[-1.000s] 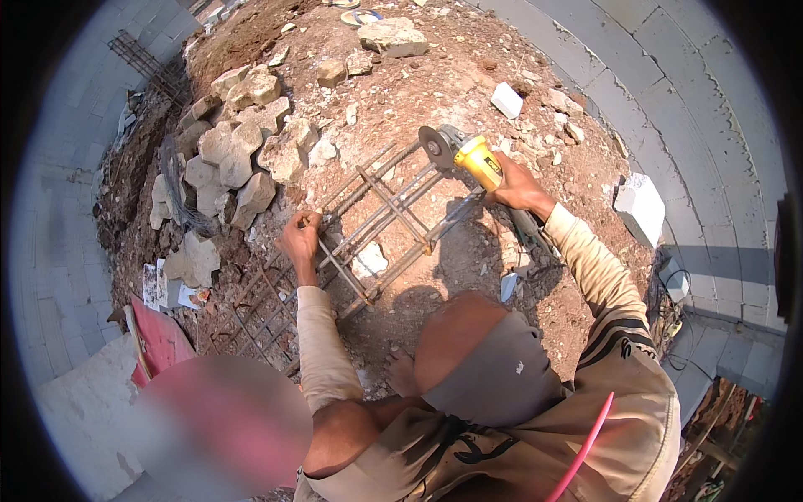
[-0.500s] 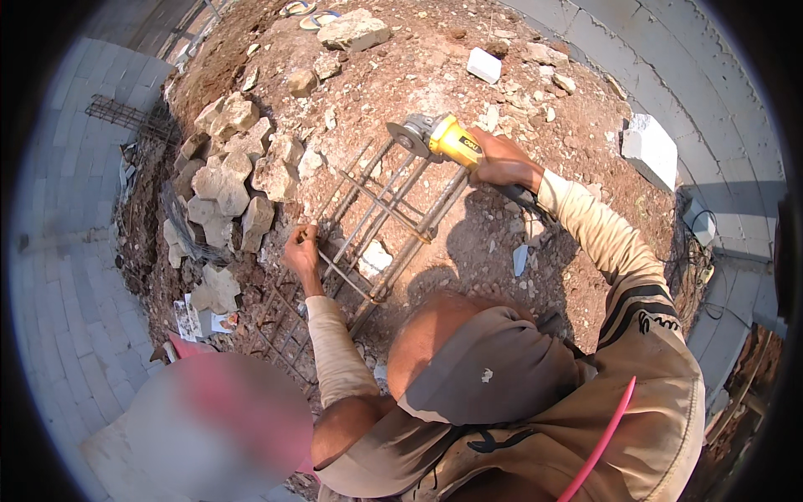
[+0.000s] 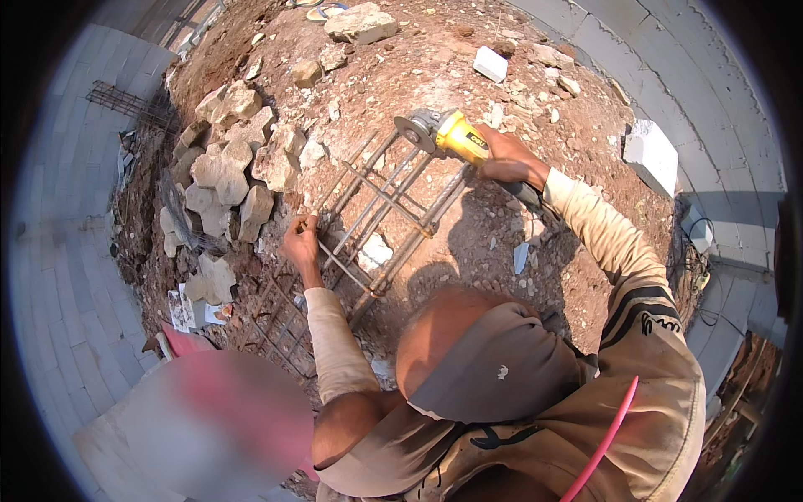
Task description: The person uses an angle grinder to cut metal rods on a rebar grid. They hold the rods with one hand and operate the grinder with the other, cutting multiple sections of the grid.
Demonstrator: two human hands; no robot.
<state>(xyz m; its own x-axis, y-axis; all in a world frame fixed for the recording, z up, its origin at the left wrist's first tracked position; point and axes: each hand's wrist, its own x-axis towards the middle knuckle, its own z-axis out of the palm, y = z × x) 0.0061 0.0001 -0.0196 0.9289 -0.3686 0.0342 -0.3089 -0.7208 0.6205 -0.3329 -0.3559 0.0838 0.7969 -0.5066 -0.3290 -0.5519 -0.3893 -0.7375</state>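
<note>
My right hand (image 3: pixel 508 159) is wrapped round a yellow angle grinder (image 3: pixel 460 136), its dark cutting disc (image 3: pixel 411 134) at the far end of a steel rebar cage (image 3: pixel 381 194); whether disc and bar touch, I cannot tell. The cage, long bars tied with crossbars, lies diagonally over the rubble ground. On its left side, my left hand (image 3: pixel 301 243) has its fingers closed on a bar. Both forearms are in tan sleeves. A grey cloth over bare skin (image 3: pixel 493 368) fills the lower middle, and its shadow falls beside the cage.
Broken stones (image 3: pixel 219 171) are piled left of the cage. Grey block walls (image 3: pixel 711 125) flank both sides. A white block (image 3: pixel 651 157) and cables (image 3: pixel 707 311) are at right; sandals (image 3: pixel 326 12) and a large rock (image 3: pixel 361 23) lie at the top.
Since a second ago the view has shifted, so the grinder and cage appear higher and further left in the picture. Both hands keep their holds; the grinder stays at the cage's end.
</note>
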